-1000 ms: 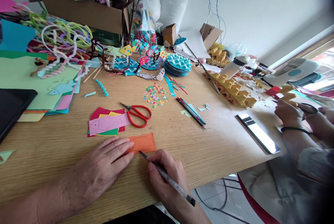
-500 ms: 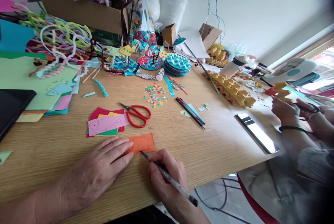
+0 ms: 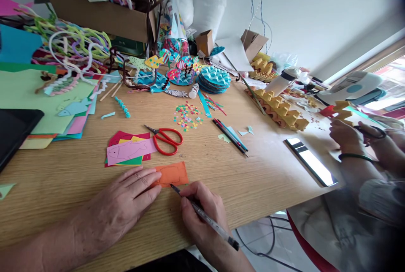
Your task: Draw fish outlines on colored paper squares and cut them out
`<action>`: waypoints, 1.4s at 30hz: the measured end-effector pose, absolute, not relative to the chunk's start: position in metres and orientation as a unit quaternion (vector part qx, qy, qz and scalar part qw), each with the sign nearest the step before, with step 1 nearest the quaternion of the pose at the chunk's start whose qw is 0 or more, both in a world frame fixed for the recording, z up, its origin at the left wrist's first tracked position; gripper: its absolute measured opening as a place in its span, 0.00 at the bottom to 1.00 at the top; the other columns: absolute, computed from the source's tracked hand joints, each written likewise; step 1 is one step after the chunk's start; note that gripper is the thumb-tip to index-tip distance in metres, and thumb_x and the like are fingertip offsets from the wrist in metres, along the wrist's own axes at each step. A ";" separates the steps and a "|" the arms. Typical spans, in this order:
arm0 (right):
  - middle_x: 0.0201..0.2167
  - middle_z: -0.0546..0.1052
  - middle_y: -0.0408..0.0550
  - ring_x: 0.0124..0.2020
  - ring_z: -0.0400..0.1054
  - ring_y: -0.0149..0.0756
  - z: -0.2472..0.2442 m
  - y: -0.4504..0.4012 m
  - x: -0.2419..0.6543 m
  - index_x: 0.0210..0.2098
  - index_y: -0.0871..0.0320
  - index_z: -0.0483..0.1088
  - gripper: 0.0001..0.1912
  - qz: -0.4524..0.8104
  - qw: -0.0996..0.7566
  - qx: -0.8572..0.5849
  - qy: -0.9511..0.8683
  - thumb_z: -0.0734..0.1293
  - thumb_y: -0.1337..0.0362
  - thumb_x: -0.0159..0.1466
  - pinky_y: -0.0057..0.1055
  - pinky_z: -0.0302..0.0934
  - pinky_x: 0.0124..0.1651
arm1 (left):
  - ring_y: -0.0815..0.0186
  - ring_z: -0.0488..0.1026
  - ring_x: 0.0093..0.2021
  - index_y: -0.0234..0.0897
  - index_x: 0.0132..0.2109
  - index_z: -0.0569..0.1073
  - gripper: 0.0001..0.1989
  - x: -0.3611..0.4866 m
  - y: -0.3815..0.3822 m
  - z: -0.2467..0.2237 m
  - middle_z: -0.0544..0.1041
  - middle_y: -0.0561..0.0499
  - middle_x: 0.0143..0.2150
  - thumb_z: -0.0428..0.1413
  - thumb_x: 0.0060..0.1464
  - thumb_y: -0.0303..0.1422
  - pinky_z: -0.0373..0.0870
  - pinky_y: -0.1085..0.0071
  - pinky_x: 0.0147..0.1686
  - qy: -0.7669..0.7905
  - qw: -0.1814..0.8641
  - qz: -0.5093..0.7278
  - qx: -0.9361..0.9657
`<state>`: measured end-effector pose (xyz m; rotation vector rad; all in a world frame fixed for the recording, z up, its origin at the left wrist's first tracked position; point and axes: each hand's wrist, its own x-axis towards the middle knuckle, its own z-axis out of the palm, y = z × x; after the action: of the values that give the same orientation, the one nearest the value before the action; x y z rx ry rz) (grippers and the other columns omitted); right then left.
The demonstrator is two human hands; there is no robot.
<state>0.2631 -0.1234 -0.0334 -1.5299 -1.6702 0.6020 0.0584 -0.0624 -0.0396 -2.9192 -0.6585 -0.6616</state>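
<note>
My left hand point(image 3: 123, 204) lies flat with its fingertips on the left end of an orange paper piece point(image 3: 173, 173). Faint drawn lines show on that paper. Between the thumb and fingers of my right hand point(image 3: 205, 213) is a pen point(image 3: 210, 222), its tip at the paper's lower edge. Just beyond my left hand sits a stack of coloured paper pieces, topped by a pink paper with a drawn fish point(image 3: 129, 150). Red-handled scissors point(image 3: 167, 140) rest beside the stack, blades pointing left.
Pencils point(image 3: 230, 137), confetti dots point(image 3: 188, 115) and a phone point(image 3: 311, 161) lie farther out. Egg cartons point(image 3: 276, 107) stand at the right, near another person's hands point(image 3: 348, 139) holding dark-handled scissors. Coloured sheets point(image 3: 34, 94) and a dark tablet-like object point(image 3: 15, 130) occupy the left.
My hands, the pen and the orange paper look almost unchanged. At the right, the other person's scissors hand has shifted slightly.
</note>
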 end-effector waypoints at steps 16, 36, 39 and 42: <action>0.18 0.68 0.37 0.17 0.61 0.25 -0.031 -0.123 0.263 0.27 0.57 0.66 0.06 0.235 0.380 -0.604 -0.660 0.59 0.72 0.55 0.20 0.53 0.23 | 0.61 0.69 0.53 0.37 0.49 0.72 0.20 0.057 -0.063 -0.041 0.75 0.46 0.51 0.43 0.56 0.19 0.68 0.62 0.53 -0.225 0.032 -0.207 -0.951; 0.18 0.68 0.37 0.17 0.59 0.25 -0.035 -0.126 0.263 0.27 0.57 0.66 0.07 0.217 0.385 -0.617 -0.652 0.59 0.73 0.54 0.21 0.52 0.22 | 0.63 0.70 0.52 0.37 0.47 0.74 0.20 0.060 -0.064 -0.039 0.76 0.47 0.49 0.42 0.57 0.19 0.67 0.63 0.53 -0.230 0.036 -0.219 -0.948; 0.18 0.69 0.37 0.17 0.60 0.25 -0.039 -0.126 0.264 0.27 0.57 0.66 0.06 0.217 0.393 -0.622 -0.641 0.59 0.72 0.54 0.21 0.53 0.22 | 0.63 0.70 0.51 0.37 0.46 0.74 0.19 0.061 -0.063 -0.038 0.76 0.48 0.49 0.42 0.57 0.20 0.67 0.64 0.53 -0.231 0.034 -0.223 -0.947; 0.19 0.69 0.37 0.17 0.60 0.25 -0.040 -0.125 0.264 0.27 0.56 0.66 0.06 0.222 0.387 -0.621 -0.645 0.59 0.72 0.54 0.21 0.52 0.21 | 0.63 0.70 0.51 0.37 0.47 0.74 0.19 0.061 -0.062 -0.037 0.77 0.48 0.49 0.42 0.58 0.20 0.67 0.65 0.53 -0.231 0.028 -0.223 -0.947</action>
<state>0.2641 -0.1253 -0.0399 -1.5803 -1.6410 0.5650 0.0610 -0.0624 -0.0372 -2.9226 -0.7120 -0.6891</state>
